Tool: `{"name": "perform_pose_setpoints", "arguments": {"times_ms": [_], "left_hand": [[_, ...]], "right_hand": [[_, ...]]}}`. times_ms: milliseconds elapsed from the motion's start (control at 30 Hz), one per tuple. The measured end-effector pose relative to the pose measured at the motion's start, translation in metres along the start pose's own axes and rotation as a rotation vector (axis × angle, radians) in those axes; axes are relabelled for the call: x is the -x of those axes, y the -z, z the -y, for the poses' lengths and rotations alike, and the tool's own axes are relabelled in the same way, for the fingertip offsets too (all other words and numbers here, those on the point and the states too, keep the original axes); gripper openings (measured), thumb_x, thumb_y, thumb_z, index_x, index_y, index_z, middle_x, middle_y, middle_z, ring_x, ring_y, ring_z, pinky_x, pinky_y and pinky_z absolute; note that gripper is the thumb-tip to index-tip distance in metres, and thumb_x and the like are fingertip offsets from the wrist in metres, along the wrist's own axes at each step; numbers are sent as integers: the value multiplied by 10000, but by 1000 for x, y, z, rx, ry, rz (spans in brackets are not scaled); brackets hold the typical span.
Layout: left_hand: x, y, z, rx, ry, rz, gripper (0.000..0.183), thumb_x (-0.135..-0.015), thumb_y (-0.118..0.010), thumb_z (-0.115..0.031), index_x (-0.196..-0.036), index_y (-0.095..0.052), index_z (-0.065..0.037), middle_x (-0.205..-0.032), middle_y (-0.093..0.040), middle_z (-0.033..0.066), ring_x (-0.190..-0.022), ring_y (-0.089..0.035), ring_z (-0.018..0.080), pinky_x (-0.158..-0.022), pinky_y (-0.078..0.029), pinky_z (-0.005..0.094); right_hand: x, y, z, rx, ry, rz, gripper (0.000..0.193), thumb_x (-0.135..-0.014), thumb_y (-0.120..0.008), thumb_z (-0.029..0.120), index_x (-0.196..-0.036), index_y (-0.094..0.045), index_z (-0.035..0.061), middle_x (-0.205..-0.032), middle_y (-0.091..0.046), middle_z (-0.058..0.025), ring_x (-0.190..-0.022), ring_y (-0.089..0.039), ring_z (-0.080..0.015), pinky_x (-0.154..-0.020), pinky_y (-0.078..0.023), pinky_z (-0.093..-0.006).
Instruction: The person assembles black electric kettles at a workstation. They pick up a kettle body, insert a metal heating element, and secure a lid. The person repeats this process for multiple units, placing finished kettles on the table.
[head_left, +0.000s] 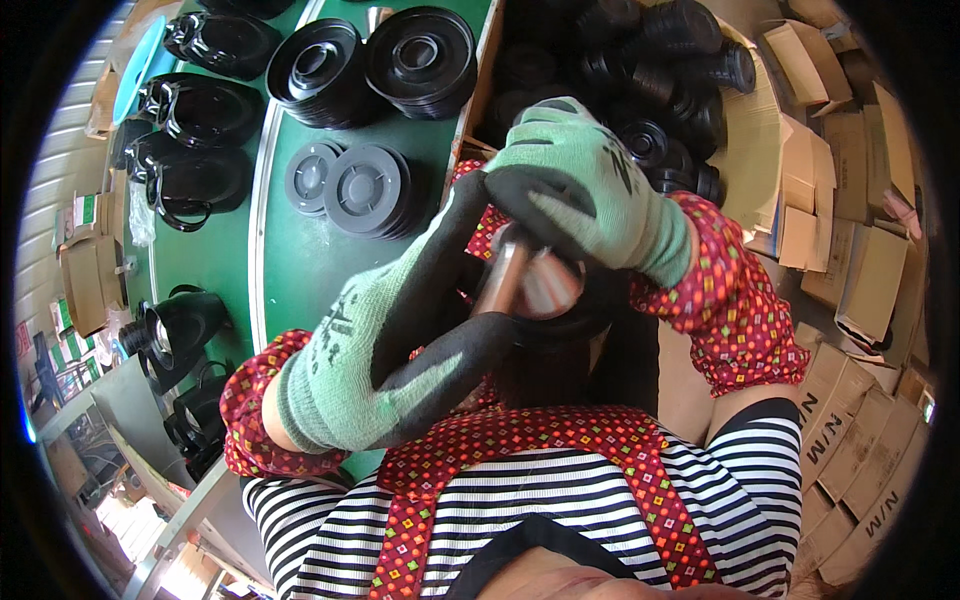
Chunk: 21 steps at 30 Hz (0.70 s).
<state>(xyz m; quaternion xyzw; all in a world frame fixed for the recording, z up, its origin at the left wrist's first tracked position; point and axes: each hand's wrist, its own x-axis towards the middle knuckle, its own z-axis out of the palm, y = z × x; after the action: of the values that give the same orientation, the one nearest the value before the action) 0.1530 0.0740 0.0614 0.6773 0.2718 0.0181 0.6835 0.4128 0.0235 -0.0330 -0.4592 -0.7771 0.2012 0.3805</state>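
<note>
Both my hands wear green gloves with black palms and meet in front of my body. A shiny brownish metal piece (503, 278), smeared by motion, lies between them. My right hand (600, 190) is closed at the upper end of the piece, its thumb and fingers bent together and partly hiding it. Against the lower end rests the thumb of my left hand (390, 345), while its fingers reach up to the right hand. Beside the metal piece shows a round silvery end (552, 285). Under it sits a dark round part (572, 322), mostly covered by my hands.
On the green table (310, 265) stand stacks of black ringed discs (420, 60) and grey discs (367, 190). Glossy black housings (205, 110) line its far left side. An open carton (755, 140) of black round parts is at the right, near more cardboard boxes (850, 420).
</note>
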Motion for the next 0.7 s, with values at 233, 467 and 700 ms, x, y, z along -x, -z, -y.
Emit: {"name": "perform_pose_setpoints", "arguments": {"times_ms": [233, 467, 700], "left_hand": [[-66, -7, 7, -472, -684, 196, 569, -887, -702, -193, -1405, -624, 26, -1341, -642, 258, -1248, -637, 407, -1110, -467, 504], [-88, -104, 14, -837, -437, -18, 538, -847, -770, -259, -1322, -639, -43, -1147, -655, 154, -1048, -625, 342, -1011, -465, 487], [-77, -109, 17, -796, -490, 42, 537, -787, -785, -312, -1265, -694, -83, -1147, -647, 110, -1053, -622, 308, -988, -464, 471]], "right_hand": [[66, -96, -82, -752, -65, -192, 290, -971, -759, 146, -1227, -667, 46, -1364, -608, -171, -1245, -628, -327, -1104, -497, -401], [47, -99, -65, -1045, 105, -18, 368, -1058, -624, 258, -1314, -623, -7, -1330, -609, -176, -1268, -589, -374, -1174, -404, -512], [42, -101, -47, -931, 311, -144, 421, -999, -669, 215, -1364, -608, 16, -1216, -653, -189, -1251, -609, -422, -1185, -397, -605]]}}
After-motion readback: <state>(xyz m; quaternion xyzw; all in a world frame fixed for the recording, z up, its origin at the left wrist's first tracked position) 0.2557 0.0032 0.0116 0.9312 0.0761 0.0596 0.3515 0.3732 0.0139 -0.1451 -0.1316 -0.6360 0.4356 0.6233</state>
